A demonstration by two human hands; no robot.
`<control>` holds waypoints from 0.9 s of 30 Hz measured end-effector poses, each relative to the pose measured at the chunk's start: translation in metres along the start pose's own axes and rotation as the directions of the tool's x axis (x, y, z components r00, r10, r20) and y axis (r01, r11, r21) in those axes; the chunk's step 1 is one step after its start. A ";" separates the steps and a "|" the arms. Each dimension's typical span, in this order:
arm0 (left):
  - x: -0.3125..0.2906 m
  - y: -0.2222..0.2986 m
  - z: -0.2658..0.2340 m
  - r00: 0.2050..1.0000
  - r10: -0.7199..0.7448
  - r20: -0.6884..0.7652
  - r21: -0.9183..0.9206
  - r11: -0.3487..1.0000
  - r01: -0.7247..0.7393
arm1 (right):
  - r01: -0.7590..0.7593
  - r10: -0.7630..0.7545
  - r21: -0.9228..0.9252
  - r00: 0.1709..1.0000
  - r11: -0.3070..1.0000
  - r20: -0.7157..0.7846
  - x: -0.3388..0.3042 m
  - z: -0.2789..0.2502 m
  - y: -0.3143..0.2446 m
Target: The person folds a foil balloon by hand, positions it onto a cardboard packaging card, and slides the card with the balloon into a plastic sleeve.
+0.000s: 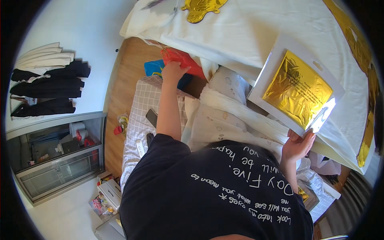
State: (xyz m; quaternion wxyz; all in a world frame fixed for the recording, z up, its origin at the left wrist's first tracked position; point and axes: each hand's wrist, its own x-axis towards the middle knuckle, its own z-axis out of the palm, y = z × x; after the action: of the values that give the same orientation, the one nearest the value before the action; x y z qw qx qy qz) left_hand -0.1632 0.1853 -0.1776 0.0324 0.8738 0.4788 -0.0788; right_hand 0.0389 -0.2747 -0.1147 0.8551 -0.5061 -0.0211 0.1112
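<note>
My right hand (297, 149) grips the lower corner of a flat clear-and-white package (276, 52), thumb and fingers pinched on its edge. Folded gold foil (298, 90) shows inside it, and the package tilts up over the white-covered table. On the left, my left arm reaches forward and down past the table's near edge. There my left hand (175, 71) is closed on a red plastic bag (182, 60); its fingertips are partly hidden. A blue bag (154, 68) lies beside and below the red one.
A white cloth covers the table (248, 36), with a gold foil piece (202, 9) at its far edge. More gold foil (352, 44) runs along the right side. A phone (152, 117) and a power strip (140, 148) lie on the checked bedding (140, 100). Clothes (48, 86) hang at left.
</note>
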 end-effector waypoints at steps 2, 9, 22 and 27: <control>0.003 0.001 0.002 0.999 -0.010 -0.037 -0.007 1.000 0.010 | -0.004 0.002 -0.028 0.999 1.000 -0.053 -0.001 0.005 -0.002; 0.007 -0.012 0.024 0.972 -0.052 -0.227 -0.338 0.941 -0.029 | 0.000 -0.003 -0.053 0.999 0.999 -0.054 -0.002 0.009 -0.003; 0.001 -0.006 0.018 0.978 -0.058 -0.200 -0.258 0.966 0.004 | -0.009 0.007 -0.038 0.999 0.999 -0.053 -0.001 0.002 0.000; 0.005 -0.001 0.004 1.000 -0.018 0.024 -0.171 0.985 0.022 | 0.007 -0.006 -0.044 1.000 0.999 0.015 -0.002 0.002 -0.002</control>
State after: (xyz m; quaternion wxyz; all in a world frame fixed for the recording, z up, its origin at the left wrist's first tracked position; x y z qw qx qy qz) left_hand -0.1620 0.1897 -0.1823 0.1122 0.8619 0.4923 -0.0474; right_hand 0.0374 -0.2744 -0.1120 0.8439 -0.5237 -0.0314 0.1117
